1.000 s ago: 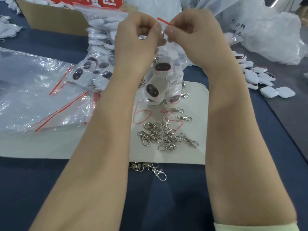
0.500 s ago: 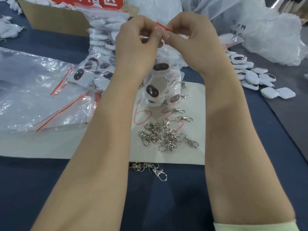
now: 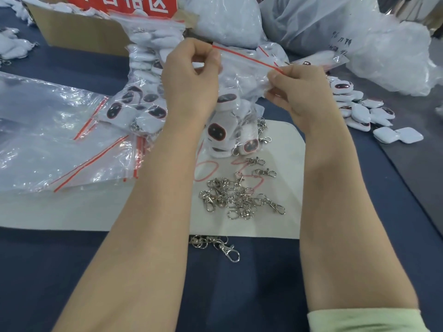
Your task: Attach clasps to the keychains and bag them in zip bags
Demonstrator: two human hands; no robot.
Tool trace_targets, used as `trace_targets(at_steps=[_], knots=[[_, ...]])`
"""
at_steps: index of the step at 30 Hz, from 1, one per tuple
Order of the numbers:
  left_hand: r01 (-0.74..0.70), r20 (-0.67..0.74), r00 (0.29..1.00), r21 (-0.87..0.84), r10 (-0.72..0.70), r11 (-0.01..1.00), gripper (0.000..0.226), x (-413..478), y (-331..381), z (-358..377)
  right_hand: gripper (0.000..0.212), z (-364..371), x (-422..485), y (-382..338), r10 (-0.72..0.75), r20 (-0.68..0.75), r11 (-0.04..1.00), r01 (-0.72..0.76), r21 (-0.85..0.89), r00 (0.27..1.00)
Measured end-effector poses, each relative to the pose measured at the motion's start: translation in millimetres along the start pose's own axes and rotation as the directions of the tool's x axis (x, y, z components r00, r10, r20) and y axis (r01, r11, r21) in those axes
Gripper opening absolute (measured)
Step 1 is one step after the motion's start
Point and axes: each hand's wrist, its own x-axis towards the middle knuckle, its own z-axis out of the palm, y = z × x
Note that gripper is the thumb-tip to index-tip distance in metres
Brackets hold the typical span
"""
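I hold a clear zip bag (image 3: 242,75) with a red seal line up above the white mat. My left hand (image 3: 191,77) pinches the seal's left end. My right hand (image 3: 299,92) pinches its right end, lower and further right. Several white keychains (image 3: 220,133) with dark oval faces hang inside the bag. A heap of silver clasps (image 3: 237,197) lies on the white mat (image 3: 72,212) below my hands. Loose white keychains (image 3: 359,111) are piled to the right.
Empty zip bags (image 3: 48,140) lie at the left. Filled zip bags (image 3: 143,75) lean against a cardboard box (image 3: 84,32) at the back. Large white plastic sacks (image 3: 359,44) stand at the back right. A few clasps (image 3: 220,245) lie on the dark blue cloth.
My hands were close together on the seal; now my right hand has slid right and down along the red line, and the seal stretches between both hands.
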Motion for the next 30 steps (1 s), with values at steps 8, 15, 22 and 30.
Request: trace_targets(at_steps=[8, 15, 22, 30], knots=[[0.16, 0.13, 0.974, 0.188, -0.186, 0.969, 0.02, 7.4, -19.3, -7.1, 0.004, 0.8, 9.2, 12.8, -0.005, 0.011, 0.915, 0.009, -0.404, 1.0], [0.092, 0.079, 0.992, 0.108, -0.101, 0.99, 0.009, 23.6, 5.6, 19.5, 0.005, 28.8, 19.5, -0.5, -0.019, -0.147, 0.992, 0.001, -0.126, 0.989], [-0.16, -0.057, 0.985, 0.021, 0.161, 0.987, 0.009, 42.4, 22.9, 40.0, 0.023, 43.9, 46.0, -19.5, -0.146, -0.255, 0.981, 0.174, 0.089, 0.956], [0.047, 0.269, 0.943, 0.478, -0.197, 0.877, 0.026, 2.8, -33.9, 41.5, 0.04, 51.7, 9.3, 27.0, 0.109, -0.033, 0.903, -0.113, -0.414, 0.994]])
